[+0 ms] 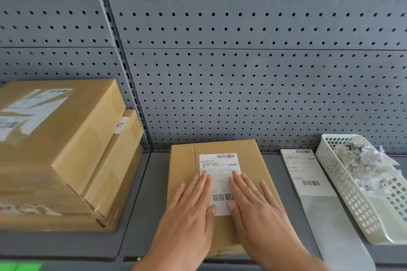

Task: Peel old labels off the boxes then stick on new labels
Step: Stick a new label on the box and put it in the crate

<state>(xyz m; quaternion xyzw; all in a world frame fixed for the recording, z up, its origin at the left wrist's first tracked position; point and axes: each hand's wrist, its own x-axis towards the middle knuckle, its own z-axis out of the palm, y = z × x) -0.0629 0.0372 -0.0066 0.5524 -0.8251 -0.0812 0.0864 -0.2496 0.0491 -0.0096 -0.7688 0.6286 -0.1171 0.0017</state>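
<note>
A flat brown cardboard box (248, 160) lies on the grey shelf in front of me. A white shipping label (220, 166) with barcodes sits on its top face. My left hand (189, 211) lies flat with straight fingers on the label's left side. My right hand (257, 207) lies flat with straight fingers on the label's right side. Both palms press down on the box top. To the right, a strip of more white labels (302, 169) on backing paper rests on the shelf.
A stack of brown boxes (66, 145) with torn old labels stands at the left. A white plastic basket (352, 193) holding several scraps of peeled label sits at the far right. A grey pegboard wall (242, 72) rises behind the shelf (145, 204).
</note>
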